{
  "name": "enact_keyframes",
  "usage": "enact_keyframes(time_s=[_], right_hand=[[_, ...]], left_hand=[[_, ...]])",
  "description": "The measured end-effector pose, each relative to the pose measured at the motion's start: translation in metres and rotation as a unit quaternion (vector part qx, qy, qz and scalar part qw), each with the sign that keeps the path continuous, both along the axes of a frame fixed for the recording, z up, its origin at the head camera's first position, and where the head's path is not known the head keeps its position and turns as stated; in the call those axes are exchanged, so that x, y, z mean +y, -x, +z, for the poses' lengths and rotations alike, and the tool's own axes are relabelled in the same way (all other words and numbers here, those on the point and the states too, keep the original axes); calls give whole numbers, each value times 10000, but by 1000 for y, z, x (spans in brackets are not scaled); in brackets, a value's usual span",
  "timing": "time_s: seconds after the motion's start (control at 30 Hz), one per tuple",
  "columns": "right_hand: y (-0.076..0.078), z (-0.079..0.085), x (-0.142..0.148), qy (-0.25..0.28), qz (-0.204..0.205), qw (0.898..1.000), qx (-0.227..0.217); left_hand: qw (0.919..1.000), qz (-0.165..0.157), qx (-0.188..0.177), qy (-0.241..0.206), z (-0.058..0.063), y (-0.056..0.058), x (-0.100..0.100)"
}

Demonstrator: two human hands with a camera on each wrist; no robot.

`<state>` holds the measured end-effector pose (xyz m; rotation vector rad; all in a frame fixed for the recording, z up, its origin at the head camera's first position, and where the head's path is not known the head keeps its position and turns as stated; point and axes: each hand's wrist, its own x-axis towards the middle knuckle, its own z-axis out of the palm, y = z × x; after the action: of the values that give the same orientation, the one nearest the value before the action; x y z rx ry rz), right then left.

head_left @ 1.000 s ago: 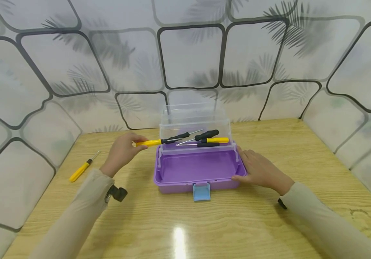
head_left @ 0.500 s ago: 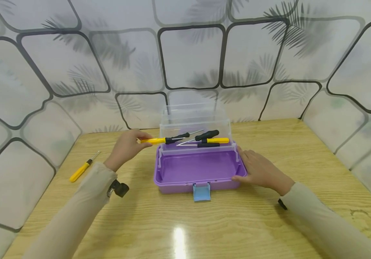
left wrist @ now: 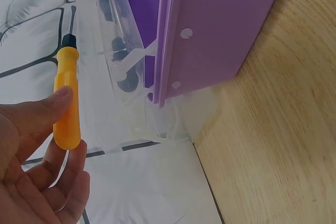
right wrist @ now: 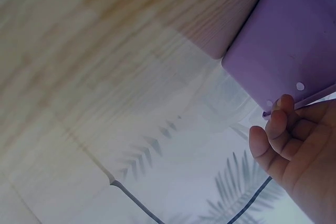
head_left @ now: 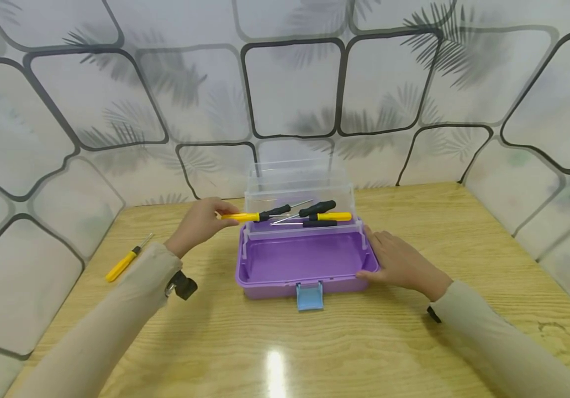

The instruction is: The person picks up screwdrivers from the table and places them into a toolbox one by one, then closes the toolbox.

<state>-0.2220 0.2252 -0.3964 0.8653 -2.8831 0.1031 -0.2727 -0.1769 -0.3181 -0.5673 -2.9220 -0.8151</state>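
Observation:
My left hand (head_left: 202, 224) pinches the end of a yellow-handled screwdriver (head_left: 245, 217) between thumb and fingers. Its shaft points right, over the left part of the toolbox's clear upper tray (head_left: 305, 233). In the left wrist view the flat tip of this screwdriver (left wrist: 67, 82) shows beside the clear plastic. In the tray lie several screwdrivers, among them a black one (head_left: 318, 208) and a yellow one (head_left: 333, 216). The purple toolbox (head_left: 307, 284) stands with its lid raised. My right hand (head_left: 396, 258) holds its right rim, thumb at the front corner and fingers along the side.
Another yellow screwdriver (head_left: 122, 265) lies on the wooden table (head_left: 285, 354) at the left. A blue latch (head_left: 310, 297) hangs down at the toolbox's front. The clear lid (head_left: 297, 174) stands up near the patterned wall (head_left: 290, 88) behind.
My left hand has moved to the right with the screwdriver, bringing it further over the tray. The right hand and the toolbox have stayed in place.

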Motion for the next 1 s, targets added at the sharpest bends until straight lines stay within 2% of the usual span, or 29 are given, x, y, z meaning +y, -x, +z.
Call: enact_keyframes(time_s=[1.0], right_hand=[[2, -1, 1, -19, 87, 9999, 99]], left_hand=[[9989, -329, -122, 319, 6, 9, 32]])
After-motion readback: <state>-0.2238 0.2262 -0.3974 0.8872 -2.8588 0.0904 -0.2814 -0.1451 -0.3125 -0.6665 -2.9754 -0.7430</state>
